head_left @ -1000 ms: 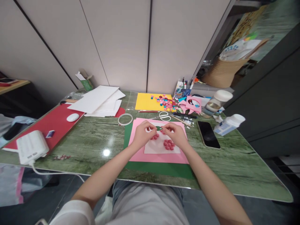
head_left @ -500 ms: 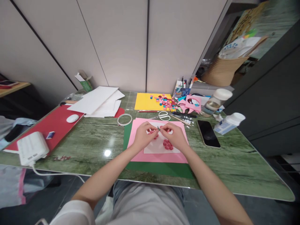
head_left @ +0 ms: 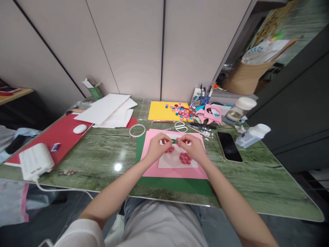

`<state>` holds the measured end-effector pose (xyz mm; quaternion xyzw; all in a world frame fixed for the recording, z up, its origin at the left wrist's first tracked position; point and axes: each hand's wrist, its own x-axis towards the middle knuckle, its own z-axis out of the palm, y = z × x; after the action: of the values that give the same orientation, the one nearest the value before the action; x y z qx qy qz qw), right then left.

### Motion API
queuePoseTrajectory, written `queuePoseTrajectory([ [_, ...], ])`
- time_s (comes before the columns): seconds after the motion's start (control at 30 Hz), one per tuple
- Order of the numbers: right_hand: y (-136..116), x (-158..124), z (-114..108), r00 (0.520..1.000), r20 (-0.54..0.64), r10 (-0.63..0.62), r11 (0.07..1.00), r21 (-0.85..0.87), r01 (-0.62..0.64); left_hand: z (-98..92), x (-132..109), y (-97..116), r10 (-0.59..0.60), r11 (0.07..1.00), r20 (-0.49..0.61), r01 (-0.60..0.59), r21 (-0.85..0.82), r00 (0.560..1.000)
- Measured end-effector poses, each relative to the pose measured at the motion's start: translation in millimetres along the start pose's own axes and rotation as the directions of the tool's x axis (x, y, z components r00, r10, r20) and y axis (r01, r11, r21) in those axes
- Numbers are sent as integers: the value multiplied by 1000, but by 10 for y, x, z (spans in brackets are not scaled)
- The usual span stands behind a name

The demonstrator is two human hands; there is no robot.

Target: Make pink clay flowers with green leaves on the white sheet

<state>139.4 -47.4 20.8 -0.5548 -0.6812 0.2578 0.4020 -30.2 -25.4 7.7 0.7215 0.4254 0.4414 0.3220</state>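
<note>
Between my fingertips I pinch a small dark green paper leaf [head_left: 174,141], one end in my left hand [head_left: 159,147], the other in my right hand [head_left: 192,147]. Both hands are closed over a white sheet [head_left: 177,164], which lies on pink paper [head_left: 151,171] with green paper [head_left: 177,185] underneath. On the white sheet, a cluster of dark pink paper rosettes [head_left: 185,158] sits below my right hand. Another dark pink cluster [head_left: 169,150] is partly hidden by my left hand, and a third shows a little behind the fingers.
Scissors [head_left: 180,127] and a tape roll [head_left: 137,130] lie just beyond the papers. Yellow paper [head_left: 156,111] carries many coloured rosettes. A phone [head_left: 229,146], a white bottle [head_left: 253,135] and a clear jar [head_left: 239,112] stand or lie at right. A power bank [head_left: 36,161] is at left.
The green leaf shows more between my fingertips, which have moved slightly apart. More of the pink clusters is visible now.
</note>
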Motion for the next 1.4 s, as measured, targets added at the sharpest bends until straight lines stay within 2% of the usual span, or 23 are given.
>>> queuePoseTrajectory([
  [0.1,67,61,-138,999,-48,2,1000,16,-1,-36,51,-19,-47,998,1,47,-27,999],
  [0.2,280,144,-464,969,-241,50,997,74,-33,28,253,-31,-22,999,50,24,-44,998],
  [0.27,502,196,-750,900,-425,93,992,112,-49,189,499,-37,75,997,176,-74,-10,982],
  [0.3,624,217,-891,848,-517,119,989,133,-58,310,647,-42,121,992,256,-124,-3,959],
  [0.37,854,247,-1131,745,-638,195,978,188,-95,622,954,-58,166,979,440,-200,31,882],
  [0.43,1022,264,-1280,648,-711,273,960,243,-138,975,1223,-76,133,947,550,-269,175,824],
  [0.47,1076,269,-1317,623,-721,303,952,265,-156,1145,1328,-84,132,937,569,-289,195,812],
  [0.53,1126,274,-1333,618,-711,334,941,285,-181,1433,1467,-94,135,923,582,-316,221,802],
  [0.6,1123,275,-1306,641,-695,327,944,271,-188,1630,1522,-100,139,907,579,-338,251,803],
  [0.67,1096,272,-1275,663,-688,295,955,232,-185,1737,1527,-103,150,891,567,-359,278,810],
  [0.73,1066,266,-1261,682,-680,270,963,200,-182,1765,1514,-104,166,878,544,-375,299,823],
  [0.83,1016,259,-1259,696,-662,277,961,206,-186,1671,1484,-103,192,871,482,-375,318,855],
  [0.9,970,259,-1240,719,-626,302,952,236,-194,1503,1434,-96,219,875,421,-368,315,881],
  [0.97,903,263,-1180,759,-566,323,940,287,-186,1251,1333,-82,297,893,282,-370,257,912],
  [1.1,682,251,-902,874,-376,307,899,415,-138,589,979,-38,415,888,89,-424,175,906],
  [1.17,528,221,-712,929,-248,274,881,452,-139,263,775,-27,467,860,42,-464,214,884],
  [1.23,361,177,-525,959,-142,245,881,447,-158,-15,581,-34,548,793,33,-532,295,836],
  [1.3,201,129,-364,971,-52,233,886,423,-190,-228,403,-55,628,695,49,-589,414,776],
  [1.4,16,74,-179,971,50,236,878,417,-235,-419,168,-70,706,530,118,-632,565,698],
])
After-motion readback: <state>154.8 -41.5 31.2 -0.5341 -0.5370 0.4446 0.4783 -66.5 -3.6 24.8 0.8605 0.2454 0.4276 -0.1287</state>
